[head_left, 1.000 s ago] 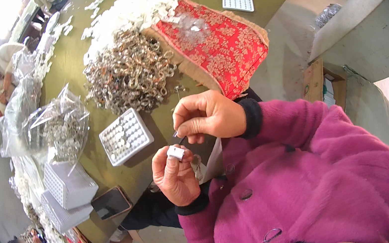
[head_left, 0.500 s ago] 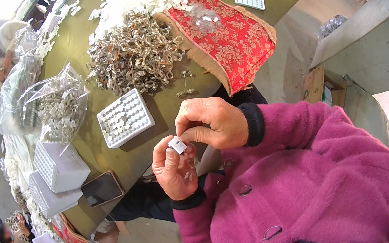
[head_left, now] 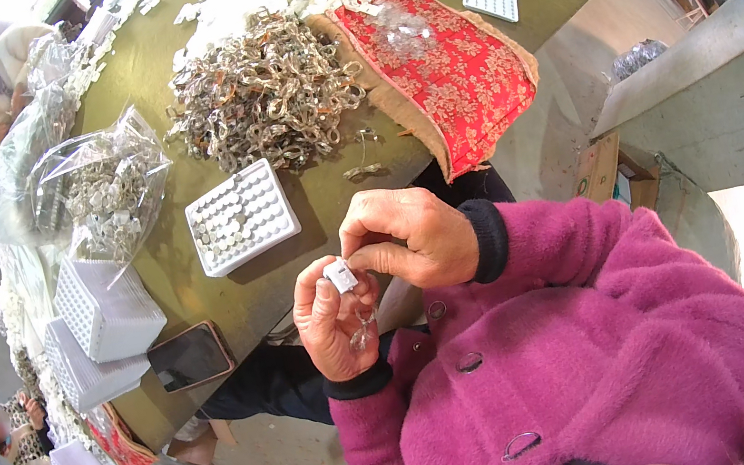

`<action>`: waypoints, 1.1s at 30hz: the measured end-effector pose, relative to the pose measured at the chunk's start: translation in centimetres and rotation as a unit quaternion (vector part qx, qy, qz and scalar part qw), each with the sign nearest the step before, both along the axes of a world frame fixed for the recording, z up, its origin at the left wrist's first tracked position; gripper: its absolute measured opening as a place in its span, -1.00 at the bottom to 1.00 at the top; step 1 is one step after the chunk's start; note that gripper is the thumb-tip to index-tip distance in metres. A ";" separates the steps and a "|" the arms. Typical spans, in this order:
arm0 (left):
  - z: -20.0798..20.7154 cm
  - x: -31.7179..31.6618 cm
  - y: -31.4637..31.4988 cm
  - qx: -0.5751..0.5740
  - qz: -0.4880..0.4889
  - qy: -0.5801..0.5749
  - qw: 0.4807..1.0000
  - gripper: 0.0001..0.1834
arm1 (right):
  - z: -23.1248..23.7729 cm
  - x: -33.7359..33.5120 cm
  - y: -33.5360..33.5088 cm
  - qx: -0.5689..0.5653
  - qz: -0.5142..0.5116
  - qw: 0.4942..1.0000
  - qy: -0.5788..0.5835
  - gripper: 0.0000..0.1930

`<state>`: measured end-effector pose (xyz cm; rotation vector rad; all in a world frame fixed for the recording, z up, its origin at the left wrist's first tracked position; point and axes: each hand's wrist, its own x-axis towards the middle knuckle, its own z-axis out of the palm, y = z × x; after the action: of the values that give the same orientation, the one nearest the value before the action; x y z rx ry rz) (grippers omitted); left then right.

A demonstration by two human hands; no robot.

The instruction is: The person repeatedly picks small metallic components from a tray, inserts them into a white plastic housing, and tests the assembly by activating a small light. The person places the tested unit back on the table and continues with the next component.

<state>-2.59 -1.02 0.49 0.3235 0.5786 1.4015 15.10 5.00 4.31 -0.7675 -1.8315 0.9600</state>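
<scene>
Block [head_left: 340,277] now at right hand's fingertips [head_left: 361,257]

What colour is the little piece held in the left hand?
The little piece in the left hand is white, best seen in the head view.

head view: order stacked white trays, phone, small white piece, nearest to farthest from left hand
1. Small white piece: held in the left hand
2. Phone: on the table, left of that hand
3. Stacked white trays: farther left, beyond the phone
</scene>
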 end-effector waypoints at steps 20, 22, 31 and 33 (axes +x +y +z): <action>-0.9 0.1 0.5 0.023 -0.020 -0.032 0.999 -0.70 | -0.9 0.0 0.5 -0.012 0.034 0.999 0.001 -0.93; -0.9 0.1 0.4 0.020 -0.013 -0.005 1.000 -0.70 | -1.0 -0.1 0.6 0.039 0.023 0.999 -0.007 -0.94; -0.7 0.2 -0.2 0.022 -0.022 0.043 0.999 -0.73 | -1.1 0.7 0.1 -0.246 0.103 0.957 0.113 -0.89; -1.1 0.1 -0.4 0.004 -0.019 0.010 1.000 -0.77 | -1.5 1.0 -0.1 -0.352 0.145 0.910 0.163 -0.87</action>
<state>-2.49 -1.46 -0.63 0.3541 0.5804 1.3655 16.13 4.88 2.82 -0.6947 -1.3100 1.8781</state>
